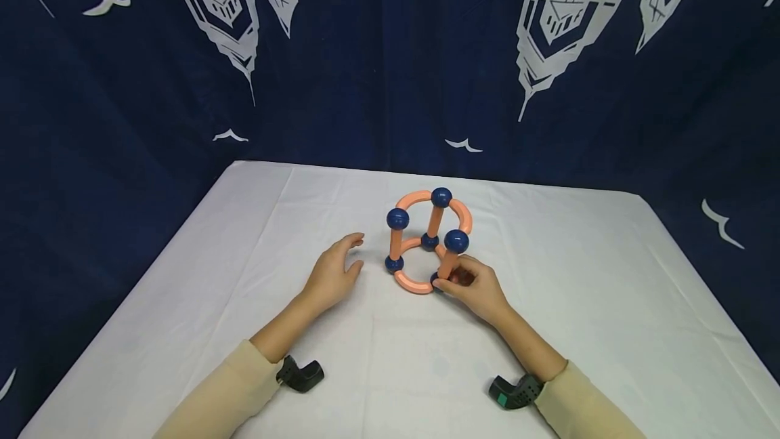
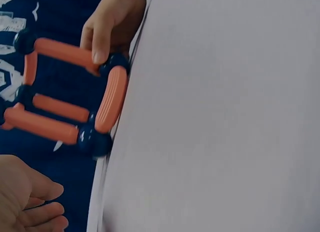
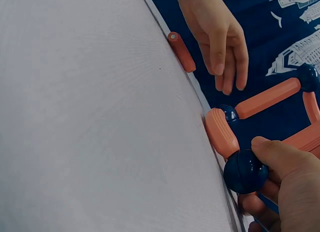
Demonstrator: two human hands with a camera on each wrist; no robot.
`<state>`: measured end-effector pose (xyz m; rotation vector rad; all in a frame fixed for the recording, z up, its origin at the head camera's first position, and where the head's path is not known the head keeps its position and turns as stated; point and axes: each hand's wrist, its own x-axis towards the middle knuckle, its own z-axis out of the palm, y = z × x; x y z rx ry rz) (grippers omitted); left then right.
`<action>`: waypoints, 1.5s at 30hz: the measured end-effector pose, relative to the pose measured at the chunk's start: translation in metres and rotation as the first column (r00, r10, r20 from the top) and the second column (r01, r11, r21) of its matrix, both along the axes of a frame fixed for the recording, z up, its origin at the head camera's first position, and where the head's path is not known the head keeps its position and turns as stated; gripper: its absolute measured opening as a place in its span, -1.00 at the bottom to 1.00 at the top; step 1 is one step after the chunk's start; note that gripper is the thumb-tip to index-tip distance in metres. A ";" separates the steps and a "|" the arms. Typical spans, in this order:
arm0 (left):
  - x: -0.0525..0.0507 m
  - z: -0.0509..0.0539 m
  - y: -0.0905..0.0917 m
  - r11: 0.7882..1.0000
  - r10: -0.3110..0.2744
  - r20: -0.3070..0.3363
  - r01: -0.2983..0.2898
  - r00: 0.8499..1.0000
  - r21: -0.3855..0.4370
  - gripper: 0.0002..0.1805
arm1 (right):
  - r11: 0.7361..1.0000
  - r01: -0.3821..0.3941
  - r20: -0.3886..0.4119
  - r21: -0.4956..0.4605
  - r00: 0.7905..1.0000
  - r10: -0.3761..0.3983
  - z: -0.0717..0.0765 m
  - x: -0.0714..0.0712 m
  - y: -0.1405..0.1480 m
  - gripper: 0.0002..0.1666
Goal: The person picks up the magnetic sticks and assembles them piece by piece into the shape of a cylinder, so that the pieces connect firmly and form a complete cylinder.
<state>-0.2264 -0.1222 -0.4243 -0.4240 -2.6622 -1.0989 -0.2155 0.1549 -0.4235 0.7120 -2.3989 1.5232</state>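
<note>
A frame of magnetic building sticks and balls stands on the table, its orange sticks (image 1: pixel 396 241) joined by blue balls (image 1: pixel 441 197). Three uprights link a lower ring of curved sticks (image 1: pixel 413 284) to an upper one, whose near side is a gap between two balls. My right hand (image 1: pixel 475 290) pinches the lower blue ball (image 3: pixel 245 171) at the near right, thumb on top of it in the right wrist view. To the left of the frame, my left hand (image 1: pixel 332 273) hovers apart from it, fingers loosely bent and holding nothing.
A loose orange stick (image 3: pixel 182 52) with a metal end lies near the left hand in the right wrist view; the head view does not show it. White cloth covers the table (image 1: pixel 305 208). A dark blue patterned curtain (image 1: pixel 390 73) hangs behind.
</note>
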 end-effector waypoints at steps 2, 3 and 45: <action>0.001 0.002 -0.009 0.999 0.033 0.050 -0.033 0.998 0.001 -0.47 | 1.000 0.000 0.000 0.001 1.000 0.000 0.000 0.000 0.000 -0.81; 0.002 0.003 -0.014 0.999 0.043 0.077 -0.044 0.996 0.005 -0.47 | 1.000 0.001 -0.002 0.002 1.000 -0.001 0.000 0.000 0.000 -0.81; 0.011 -0.005 -0.038 0.975 0.136 0.345 -0.188 0.929 0.120 -0.73 | 1.000 0.002 0.064 -0.026 0.998 0.000 0.001 0.001 0.001 -0.81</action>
